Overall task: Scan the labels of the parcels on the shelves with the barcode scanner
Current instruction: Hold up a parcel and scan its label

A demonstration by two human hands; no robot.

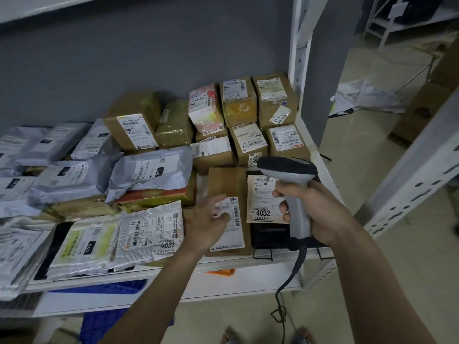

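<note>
- Our left hand [213, 214] rests with relaxed, straight fingers on the white label [229, 223] of a flat brown parcel [227, 184] at the shelf's [223, 263] front edge.
- Our right hand [320, 209] grips the grey barcode scanner [295, 189] by its handle, which stands nearly upright; the head points left and away over the parcels.

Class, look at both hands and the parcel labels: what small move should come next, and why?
Probably lift the left hand off the white label on the flat brown cardboard parcel: its fingers cover part of the barcode, while the right hand holds the grey handheld barcode scanner just above.
</note>
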